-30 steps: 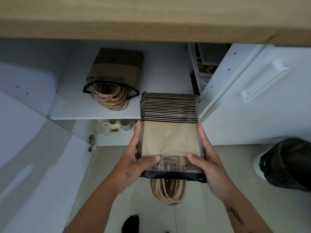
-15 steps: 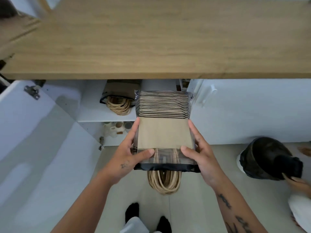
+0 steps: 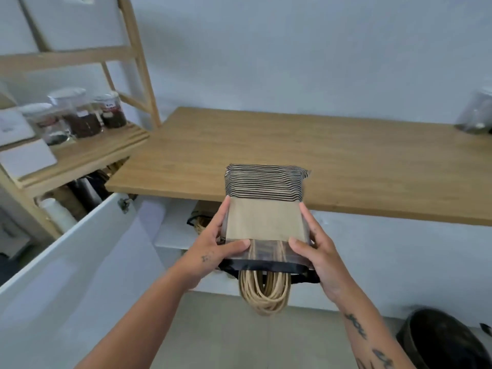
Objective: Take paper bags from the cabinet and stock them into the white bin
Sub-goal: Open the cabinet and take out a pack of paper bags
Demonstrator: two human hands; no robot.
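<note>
A wrapped pack of brown paper bags (image 3: pixel 265 222) with twine handles hanging from its lower end is held flat in front of me. My left hand (image 3: pixel 213 253) grips its left side and my right hand (image 3: pixel 319 255) grips its right side. The pack's far end overlaps the front edge of the wooden countertop (image 3: pixel 346 161). Below the counter, in the open white cabinet (image 3: pixel 175 235), a second pack of bags (image 3: pixel 201 222) lies on the shelf, mostly hidden by my left hand. No white bin is in view.
The cabinet door (image 3: pixel 66 262) stands open at the left. A wooden rack (image 3: pixel 80 153) at the far left holds several lidded jars (image 3: pixel 80 113). A dark-lined bin (image 3: pixel 442 339) sits on the floor at the lower right. A clear container (image 3: pixel 476 115) stands at the counter's right end.
The view has risen from the cabinet interior to above the countertop. Both hands have lifted the pack of bags up and out, away from the shelf.
</note>
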